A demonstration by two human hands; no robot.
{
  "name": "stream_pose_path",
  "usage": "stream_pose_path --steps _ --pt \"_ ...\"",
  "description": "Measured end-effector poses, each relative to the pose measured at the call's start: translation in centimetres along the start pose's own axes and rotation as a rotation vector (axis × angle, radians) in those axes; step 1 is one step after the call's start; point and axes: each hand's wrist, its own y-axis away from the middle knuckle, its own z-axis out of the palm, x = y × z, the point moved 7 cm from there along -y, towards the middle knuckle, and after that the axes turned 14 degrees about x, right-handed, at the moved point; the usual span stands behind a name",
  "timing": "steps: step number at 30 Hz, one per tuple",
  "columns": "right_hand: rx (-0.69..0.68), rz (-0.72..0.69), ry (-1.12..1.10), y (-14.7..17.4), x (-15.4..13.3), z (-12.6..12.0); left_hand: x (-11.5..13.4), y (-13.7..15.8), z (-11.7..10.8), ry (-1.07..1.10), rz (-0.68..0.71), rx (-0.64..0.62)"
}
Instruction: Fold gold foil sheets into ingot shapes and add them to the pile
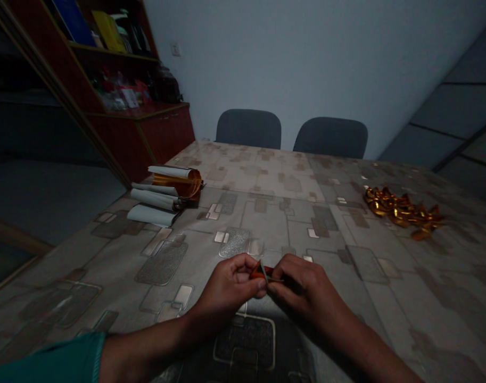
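A small folded piece of gold foil paper (259, 271) is held above the near side of the table, orange-gold on one face with a pale edge showing. My left hand (235, 280) pinches its left side between thumb and fingers. From the right, my right hand (301, 282) grips the other end, fingertips pressed together. Both hands nearly meet, so part of the paper is hidden. Over to the right lies a pile of shiny folded gold foil pieces (402, 210). Curled-over stacks of gold foil paper with pale backs (157, 198) lie near the table's left edge.
A patterned cloth covers the table (266, 213). Two grey chairs (248, 127) stand at its far side before a pale wall. At the back left is a reddish wooden cabinet (166, 130) with items on its shelves.
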Motion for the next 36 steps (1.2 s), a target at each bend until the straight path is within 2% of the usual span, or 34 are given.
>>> stream_pose_path --steps 4,9,16,22,30,36 --pt "-0.036 0.052 -0.084 -0.4 -0.2 -0.5 0.1 -0.3 -0.2 0.05 -0.031 0.022" --pt "-0.068 -0.004 -0.062 -0.2 -0.2 -0.2 -0.3 0.0 0.0 0.017 -0.042 -0.001" --pt "0.007 -0.009 -0.012 0.0 0.2 0.3 -0.3 -0.2 0.1 0.017 -0.035 0.002" --pt "0.037 0.109 -0.162 -0.3 -0.1 -0.8 0.0 -0.4 -0.4 0.067 -0.061 0.033" --pt "0.038 0.055 -0.099 -0.3 -0.2 -0.4 -0.1 -0.2 0.1 0.105 -0.084 -0.032" --pt "0.039 0.026 -0.058 -0.1 0.2 0.2 -0.3 -0.1 0.2 0.08 -0.065 -0.026"
